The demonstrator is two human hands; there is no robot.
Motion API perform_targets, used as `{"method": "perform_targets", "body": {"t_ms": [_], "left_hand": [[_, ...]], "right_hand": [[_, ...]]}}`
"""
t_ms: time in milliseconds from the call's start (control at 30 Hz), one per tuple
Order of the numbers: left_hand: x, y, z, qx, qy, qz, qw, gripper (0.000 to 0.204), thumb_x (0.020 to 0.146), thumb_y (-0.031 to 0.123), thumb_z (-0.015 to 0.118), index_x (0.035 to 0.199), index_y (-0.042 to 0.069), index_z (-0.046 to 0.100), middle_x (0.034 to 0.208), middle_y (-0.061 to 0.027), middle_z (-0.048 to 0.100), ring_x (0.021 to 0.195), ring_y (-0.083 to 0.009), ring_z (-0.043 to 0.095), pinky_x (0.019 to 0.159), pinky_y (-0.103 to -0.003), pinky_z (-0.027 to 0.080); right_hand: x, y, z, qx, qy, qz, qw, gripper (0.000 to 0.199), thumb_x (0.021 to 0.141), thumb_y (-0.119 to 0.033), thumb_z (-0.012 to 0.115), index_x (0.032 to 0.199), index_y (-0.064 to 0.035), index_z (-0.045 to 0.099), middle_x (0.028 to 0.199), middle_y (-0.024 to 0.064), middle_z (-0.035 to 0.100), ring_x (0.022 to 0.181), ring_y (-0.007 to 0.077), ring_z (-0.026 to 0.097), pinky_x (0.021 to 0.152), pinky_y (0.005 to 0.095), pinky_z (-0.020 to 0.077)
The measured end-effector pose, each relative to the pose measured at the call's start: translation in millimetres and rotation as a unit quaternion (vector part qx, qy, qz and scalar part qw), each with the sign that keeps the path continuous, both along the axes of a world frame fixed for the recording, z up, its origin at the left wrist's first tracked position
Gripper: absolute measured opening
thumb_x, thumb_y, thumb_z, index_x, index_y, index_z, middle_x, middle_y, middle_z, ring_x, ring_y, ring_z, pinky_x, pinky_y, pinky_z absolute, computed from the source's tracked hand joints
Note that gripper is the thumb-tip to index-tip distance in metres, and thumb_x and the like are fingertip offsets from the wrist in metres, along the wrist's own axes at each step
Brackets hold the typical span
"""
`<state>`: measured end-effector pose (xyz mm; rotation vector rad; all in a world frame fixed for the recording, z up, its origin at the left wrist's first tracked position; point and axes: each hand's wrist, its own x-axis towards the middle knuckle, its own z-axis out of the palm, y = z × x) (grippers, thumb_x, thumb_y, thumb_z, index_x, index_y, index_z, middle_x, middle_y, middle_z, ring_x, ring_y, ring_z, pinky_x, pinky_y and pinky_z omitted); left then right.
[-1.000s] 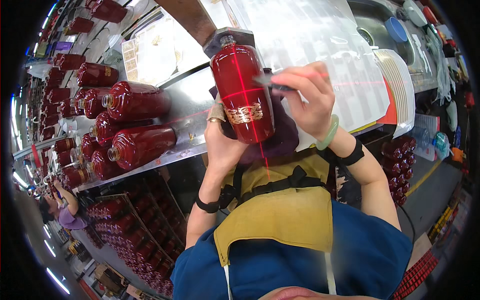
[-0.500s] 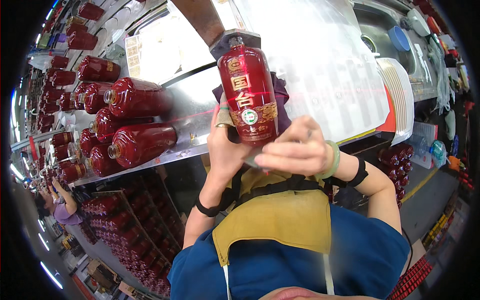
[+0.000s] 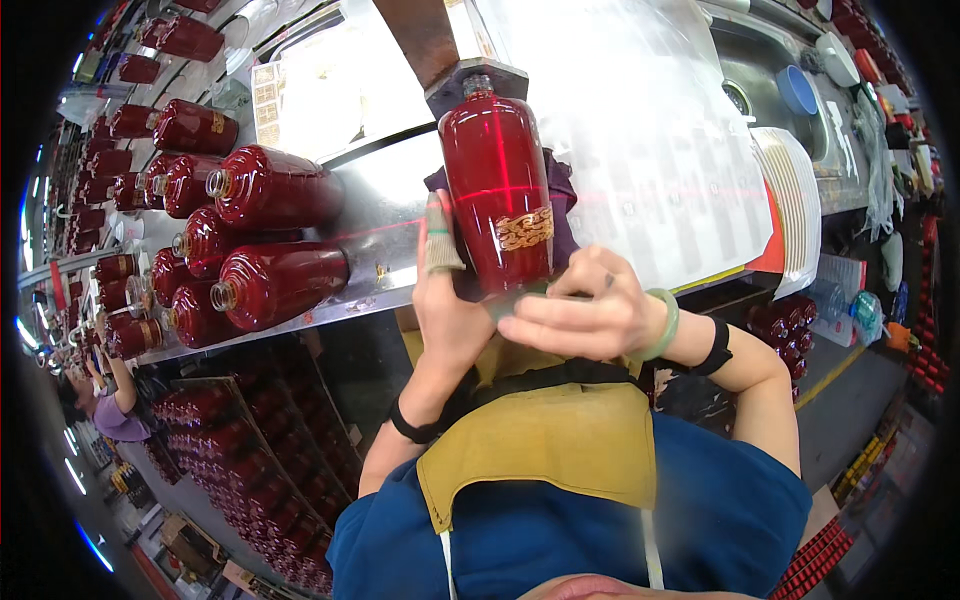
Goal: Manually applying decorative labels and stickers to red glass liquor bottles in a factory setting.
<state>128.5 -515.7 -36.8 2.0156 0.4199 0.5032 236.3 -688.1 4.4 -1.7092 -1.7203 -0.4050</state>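
A glossy red glass bottle (image 3: pixel 492 170) lies with its clear neck in the notch of a metal holder (image 3: pixel 476 84) and its base toward me. Thin red light lines cross it, and a gold scroll band shows near the base. Along its left side my left hand (image 3: pixel 443 310) grips it, with cloth sleeves (image 3: pixel 443 250) on some fingers. My right hand (image 3: pixel 595 310) has curled fingers at the base end and a pale green bangle on the wrist; its fingertips are partly hidden. Dark purple cloth (image 3: pixel 562 205) lies beneath the bottle.
Several red bottles (image 3: pixel 280 190) lie on the metal bench at left. White sheeting (image 3: pixel 640 150) covers the right side, beside stacked trays (image 3: pixel 787 200) and a sink (image 3: pixel 765 70) with a blue bowl (image 3: pixel 798 90). Racked bottles (image 3: pixel 235 470) stand below; another person (image 3: pixel 120 405) is at far left.
The bottle has turned about its long axis: the front with gold characters and the round emblem has rolled out of sight, leaving plain red glass uppermost. Both hands remain at it.
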Motion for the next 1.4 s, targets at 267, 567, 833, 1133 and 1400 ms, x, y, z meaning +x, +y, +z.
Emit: {"method": "perform_targets", "body": {"t_ms": [267,567,833,1133,1400], "left_hand": [[2.7,5.9,6.9,0.152,-0.054,-0.035,0.986,0.092,0.066,0.006,0.091,0.145,-0.011,0.049,0.14,-0.0313,0.058,0.129,-0.0471,0.058,0.109,-0.048,0.049],[2.0,-2.6,24.9,0.209,-0.084,-0.029,0.974,0.081,0.067,0.011,0.091,0.134,-0.016,0.056,0.134,-0.0333,0.061,0.124,-0.0467,0.062,0.107,-0.053,0.049],[21.7,54.4,19.6,0.088,-0.065,0.02,0.994,0.072,0.087,0.019,0.079,0.144,-0.012,0.047,0.143,-0.0308,0.054,0.135,-0.0433,0.052,0.113,-0.046,0.041],[166.0,146.1,-24.1,0.282,0.147,0.197,0.927,0.064,0.096,0.03,0.068,0.137,-0.014,0.05,0.151,-0.0358,0.043,0.146,-0.0451,0.038,0.118,-0.06,0.03],[186.8,179.9,-57.0,0.393,0.232,0.173,0.873,0.049,0.094,0.039,0.067,0.118,-0.003,0.068,0.138,-0.0225,0.062,0.133,-0.0364,0.056,0.118,-0.063,0.027]], "right_hand": [[3.9,9.7,-17.4,0.062,0.034,-0.049,0.996,0.027,0.076,-0.012,0.074,0.103,-0.0159,0.077,0.096,-0.0075,0.068,0.078,0.0151,0.058,0.071,0.0328,0.0436],[38.4,16.4,-16.0,0.086,0.083,-0.148,0.982,0.023,0.077,-0.003,0.075,0.098,-0.0125,0.075,0.094,0.0,0.074,0.077,0.0239,0.063,0.073,0.0361,0.0467],[75.2,21.1,9.5,0.143,0.229,-0.29,0.918,0.02,0.09,0.004,0.073,0.109,-0.0007,0.067,0.099,0.0106,0.068,0.088,0.0205,0.065,0.08,0.0293,0.0525],[62.5,32.4,5.8,0.124,0.396,-0.206,0.886,0.023,0.103,-0.003,0.048,0.12,0.001,0.062,0.103,0.0054,0.055,0.089,0.0135,0.052,0.083,0.0262,0.0439],[53.2,5.3,0.9,0.03,0.406,-0.192,0.893,0.051,0.089,-0.041,0.076,0.116,-0.0014,0.059,0.093,0.0029,0.042,0.077,0.0154,0.036,0.071,0.0296,0.0337]]}}
